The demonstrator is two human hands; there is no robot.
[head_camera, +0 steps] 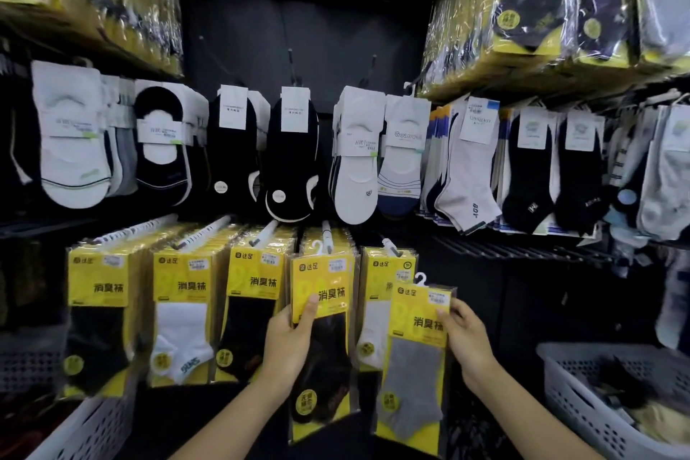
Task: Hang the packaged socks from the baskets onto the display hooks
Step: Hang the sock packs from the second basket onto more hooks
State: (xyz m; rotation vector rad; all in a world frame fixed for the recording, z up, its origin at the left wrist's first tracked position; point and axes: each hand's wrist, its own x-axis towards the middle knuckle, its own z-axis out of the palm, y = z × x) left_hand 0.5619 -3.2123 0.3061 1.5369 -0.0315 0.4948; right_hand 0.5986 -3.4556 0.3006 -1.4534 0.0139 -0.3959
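Two packs in play here, one in each hand, right in front of the bottom row of yellow packets. The left hand (pixel 289 338) is closed on a black-sock pack (pixel 323 340), thumb across the yellow card face and fingers behind, holding it up so its little white hanger loop (pixel 317 246) sits just beside the tip of the display hook (pixel 327 231); whether the loop is on the hook yet, I cannot tell. The right hand (pixel 466 342) pinches the right edge of a grey-sock pack (pixel 414 362), thumb on the front by the price sticker, with its own loop (pixel 420 277) free in the air, clear of any hook, just beside the white-sock row (pixel 384 304). These packs look light, I'd judge: thin clear film over a card header and soft socks, so the lower half will flop and the film will be slippery. The stiff yellow card near the top is the place to hold, close under the loop, so the loop can be steered onto the prong without the pack swinging. More stock seems to wait in the white basket (pixel 582 400) at the right, and another basket (pixel 89 429) shows at lower left.
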